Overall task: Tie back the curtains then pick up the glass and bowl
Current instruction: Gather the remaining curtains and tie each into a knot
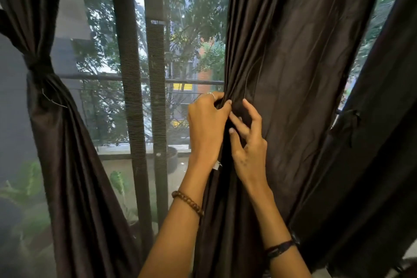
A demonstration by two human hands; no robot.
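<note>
Left hand: the left hand (206,123) grips the gathered edge of the middle curtain (288,56), fingers curled into the folds, so the bunch does not spread.
Right hand: the right hand (247,142) lies just beside it on the same bunch; its fingers are half bent, and I cannot tell if they pinch the cloth or a tie.
Middle curtain: it hangs loose, not yet tied, so this is probably the step in hand.
Left curtain: the left curtain (52,101) is already cinched by a tie (39,64).
Right curtain: the right curtain (372,142) is drawn aside near the window (135,52).
Glass and bowl: not in view.
</note>
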